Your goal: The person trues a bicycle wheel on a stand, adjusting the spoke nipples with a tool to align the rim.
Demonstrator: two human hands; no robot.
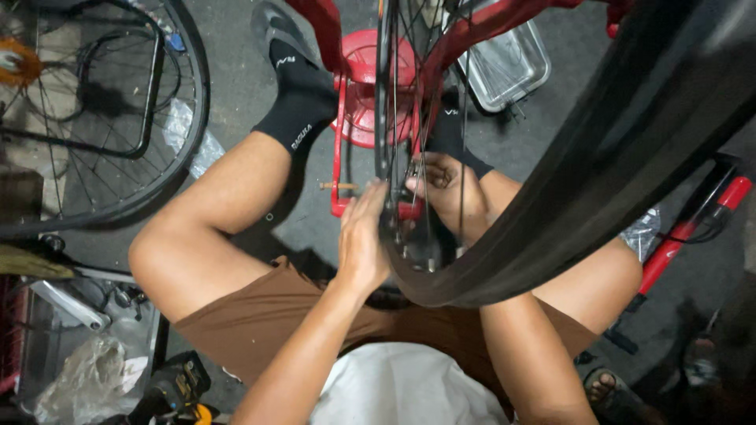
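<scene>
On the grey concrete floor [236, 86] at the far left, a second spoked bicycle wheel with black tyre [94, 118], lying flat beside a crumpled clear plastic bag [185, 134]. Straight ahead, a red metal truing stand [364, 86], with a clear plastic tray [508, 67] behind it to the right. At the right edge, a red and black floor pump [681, 236], lying slanted. Across the upper right, a loose black rubber tyre [614, 157], sweeping down over the lap and hiding part of the right forearm. Between the knees, upright in the stand, a black-rimmed spoked bicycle wheel [384, 118]. Left hand [362, 236] open, flat against the rim's left side. Right hand [442, 189] on the other side, fingers pinched around a small metal tool [413, 168] at the spokes.
</scene>
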